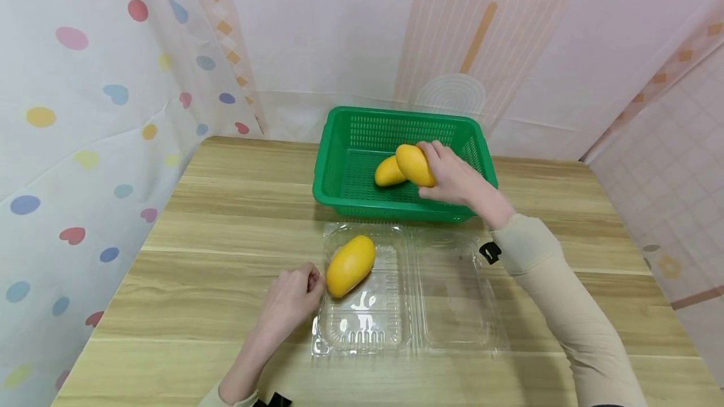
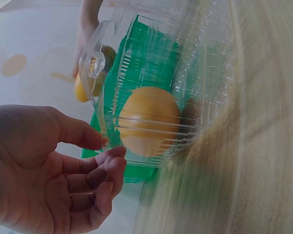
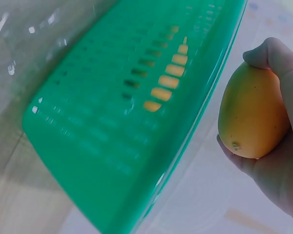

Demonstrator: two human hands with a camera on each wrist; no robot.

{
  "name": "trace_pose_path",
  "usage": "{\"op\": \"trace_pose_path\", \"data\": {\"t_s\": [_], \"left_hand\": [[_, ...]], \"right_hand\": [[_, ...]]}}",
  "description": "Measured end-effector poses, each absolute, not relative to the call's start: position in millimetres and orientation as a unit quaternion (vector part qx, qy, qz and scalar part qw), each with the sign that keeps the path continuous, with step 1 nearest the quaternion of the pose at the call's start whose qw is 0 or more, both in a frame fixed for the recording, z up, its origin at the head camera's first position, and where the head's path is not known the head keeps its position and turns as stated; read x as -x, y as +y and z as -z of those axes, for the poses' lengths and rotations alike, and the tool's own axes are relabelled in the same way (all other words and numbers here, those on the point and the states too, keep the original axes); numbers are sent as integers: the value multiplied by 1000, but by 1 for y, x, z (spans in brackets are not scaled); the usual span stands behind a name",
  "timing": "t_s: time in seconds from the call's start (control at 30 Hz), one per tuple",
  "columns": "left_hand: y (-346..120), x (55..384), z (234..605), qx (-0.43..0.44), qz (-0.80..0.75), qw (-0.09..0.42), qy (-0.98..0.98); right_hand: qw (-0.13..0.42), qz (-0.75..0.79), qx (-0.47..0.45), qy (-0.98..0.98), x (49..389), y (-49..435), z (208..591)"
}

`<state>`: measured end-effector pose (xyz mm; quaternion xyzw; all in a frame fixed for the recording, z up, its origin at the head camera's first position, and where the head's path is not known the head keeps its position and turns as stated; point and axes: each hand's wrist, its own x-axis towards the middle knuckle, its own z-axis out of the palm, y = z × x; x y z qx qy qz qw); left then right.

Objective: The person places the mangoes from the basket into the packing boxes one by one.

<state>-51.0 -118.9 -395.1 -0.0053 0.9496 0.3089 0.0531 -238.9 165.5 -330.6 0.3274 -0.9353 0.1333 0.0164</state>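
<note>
My right hand (image 1: 452, 174) grips a yellow mango (image 1: 415, 165) above the green plastic basket (image 1: 396, 211). Close up in the right wrist view, thumb and fingers wrap around that mango (image 3: 254, 114), whose stem end shows. A second mango (image 1: 388, 172) lies inside the basket, partly hidden behind the held one. On the near side, a clear plastic clamshell container (image 1: 367, 328) lies unfolded with one mango (image 1: 351, 265) in its left half. At its left edge, my left hand (image 1: 288, 300) pinches the rim between thumb and fingers, as the left wrist view shows.
The container's flat lid half (image 1: 455, 294) lies to the right, below my right forearm. Everything stands on a wood-grain table (image 1: 226, 269). Behind the basket hangs a patterned curtain (image 1: 328, 36), with a dotted one (image 1: 85, 162) on the left side.
</note>
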Motion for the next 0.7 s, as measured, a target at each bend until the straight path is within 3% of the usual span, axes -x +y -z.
{"op": "trace_pose_path", "data": {"t_s": [0.4, 0.7], "left_hand": [[-118, 52, 395, 5, -312, 52, 949], [-118, 51, 394, 9, -319, 57, 946]], "right_hand": [[124, -99, -493, -856, 194, 145, 344], [69, -51, -535, -841, 170, 131, 356]]}}
